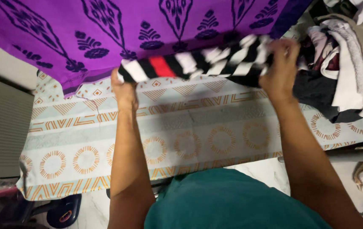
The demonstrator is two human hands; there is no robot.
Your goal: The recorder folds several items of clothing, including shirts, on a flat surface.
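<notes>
- A striped garment (207, 61), black and white with one red band, is hanging stretched between both hands above the patterned sheet (198, 127), its long axis running side to side.
- The left hand (124, 91) is pinching one end closed in its fingers; the right hand (281, 63) is gripping the other end, bunched, slightly higher.
- The cloth is looking soft and knitted, folding into loose ridges near the right hand.
- A purple printed cloth (105, 29) is lying just beyond it, smooth and flat.
- A heap of clothes (346, 63), mostly white, grey and dark, is sitting beside the right hand.
</notes>
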